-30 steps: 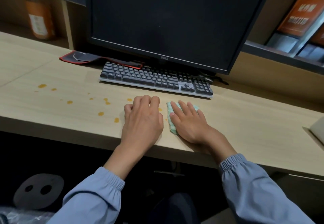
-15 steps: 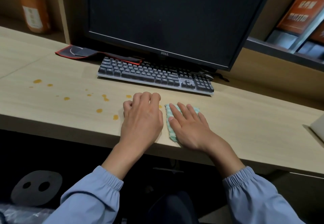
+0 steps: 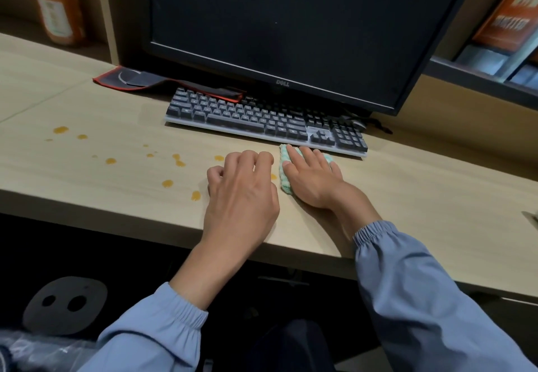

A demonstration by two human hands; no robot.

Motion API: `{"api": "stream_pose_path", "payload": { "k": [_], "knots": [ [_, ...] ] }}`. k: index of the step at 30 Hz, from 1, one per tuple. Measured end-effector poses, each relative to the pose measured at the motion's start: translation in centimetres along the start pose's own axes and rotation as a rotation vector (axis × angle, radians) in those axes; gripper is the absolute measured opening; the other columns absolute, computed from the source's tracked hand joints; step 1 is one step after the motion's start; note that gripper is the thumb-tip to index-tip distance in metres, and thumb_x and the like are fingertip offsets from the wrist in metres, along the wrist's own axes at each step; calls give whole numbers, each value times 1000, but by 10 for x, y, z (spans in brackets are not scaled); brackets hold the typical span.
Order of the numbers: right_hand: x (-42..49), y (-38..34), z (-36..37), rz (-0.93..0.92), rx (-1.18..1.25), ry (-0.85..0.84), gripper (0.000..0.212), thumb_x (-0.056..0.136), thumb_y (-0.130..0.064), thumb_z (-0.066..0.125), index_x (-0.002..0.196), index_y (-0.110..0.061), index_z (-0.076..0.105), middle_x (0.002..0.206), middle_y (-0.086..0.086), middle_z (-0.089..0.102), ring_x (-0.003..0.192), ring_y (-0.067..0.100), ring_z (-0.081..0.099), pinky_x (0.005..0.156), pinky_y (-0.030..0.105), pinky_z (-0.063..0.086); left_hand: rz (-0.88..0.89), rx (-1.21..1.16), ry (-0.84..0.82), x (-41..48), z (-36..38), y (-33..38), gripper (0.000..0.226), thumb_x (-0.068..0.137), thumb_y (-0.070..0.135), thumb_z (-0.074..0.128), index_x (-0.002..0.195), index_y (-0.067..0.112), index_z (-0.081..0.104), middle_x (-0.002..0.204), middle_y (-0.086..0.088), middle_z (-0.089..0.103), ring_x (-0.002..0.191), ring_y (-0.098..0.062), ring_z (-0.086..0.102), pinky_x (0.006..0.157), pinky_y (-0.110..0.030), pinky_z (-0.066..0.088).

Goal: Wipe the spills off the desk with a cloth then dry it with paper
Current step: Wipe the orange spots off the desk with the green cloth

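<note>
On the pale wooden desk (image 3: 422, 197), the dark grey keyboard (image 3: 262, 121) sits just at twelve o'clock of the right hand (image 3: 313, 179), which presses flat on the mint-green ribbed cloth (image 3: 283, 179). The left hand (image 3: 241, 194) rests empty and loosely curled beside it. I'd worry that hand blocks the sweep toward the amber spill drops (image 3: 167, 183) at nine o'clock (smearing likely), and any push toward twelve could drive liquid under the keys.

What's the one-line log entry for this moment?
stage: wipe | right hand: flat on cloth | left hand: empty, on desk | spills: unwiped, left of cloth

1. One view, head-worn, set above the near edge of the desk (image 3: 436, 211).
2. Faces forward and down, across the desktop to the monitor (image 3: 291, 22) at the back edge.
3. Close range, wide-angle; the desk's left and right ends run out of frame.
</note>
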State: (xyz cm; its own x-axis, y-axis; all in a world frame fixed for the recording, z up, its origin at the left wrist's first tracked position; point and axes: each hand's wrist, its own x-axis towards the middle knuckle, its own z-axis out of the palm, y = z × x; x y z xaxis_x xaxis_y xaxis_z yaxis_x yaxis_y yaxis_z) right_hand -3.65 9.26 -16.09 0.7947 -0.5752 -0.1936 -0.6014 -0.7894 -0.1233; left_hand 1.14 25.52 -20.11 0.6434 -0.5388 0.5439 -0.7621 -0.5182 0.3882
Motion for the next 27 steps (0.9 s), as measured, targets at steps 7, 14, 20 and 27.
{"api": "stream_pose_path", "payload": {
  "k": [7, 14, 20, 27],
  "knots": [
    [-14, -2, 3, -16, -10, 34, 59, 106, -51, 9, 161, -39, -8, 170, -5, -12, 155, 20, -16, 124, 51, -8, -25, -30, -20, 1, -5, 1, 29, 99, 17, 51, 128, 20, 54, 120, 1, 59, 115, -23, 50, 89, -41, 36],
    [-61, -2, 16, -50, -30, 30, 59, 105, -53, 5, 160, -40, -10, 170, -6, -14, 155, 19, -18, 124, 49, -10, -41, -68, -16, 1, -8, 3, 32, 99, 16, 50, 131, 20, 53, 124, 2, 59, 117, -22, 50, 91, -39, 35],
    [-96, -5, 23, -60, -24, 8, 58, 105, -53, 5, 159, -42, -11, 169, -8, -16, 154, 16, -22, 123, 46, -11, 0, -238, 47, -4, -16, -2, 33, 97, 7, 50, 127, 16, 59, 122, 2, 62, 118, -21, 52, 95, -37, 39],
    [-106, -7, 27, -70, -26, 11, 57, 106, -50, 6, 159, -42, -12, 169, -11, -17, 153, 15, -23, 124, 45, -10, 229, -195, 268, -53, -27, -32, 23, 94, 7, 58, 114, 7, 69, 110, -5, 67, 107, -25, 61, 90, -39, 46]
  ]
}}
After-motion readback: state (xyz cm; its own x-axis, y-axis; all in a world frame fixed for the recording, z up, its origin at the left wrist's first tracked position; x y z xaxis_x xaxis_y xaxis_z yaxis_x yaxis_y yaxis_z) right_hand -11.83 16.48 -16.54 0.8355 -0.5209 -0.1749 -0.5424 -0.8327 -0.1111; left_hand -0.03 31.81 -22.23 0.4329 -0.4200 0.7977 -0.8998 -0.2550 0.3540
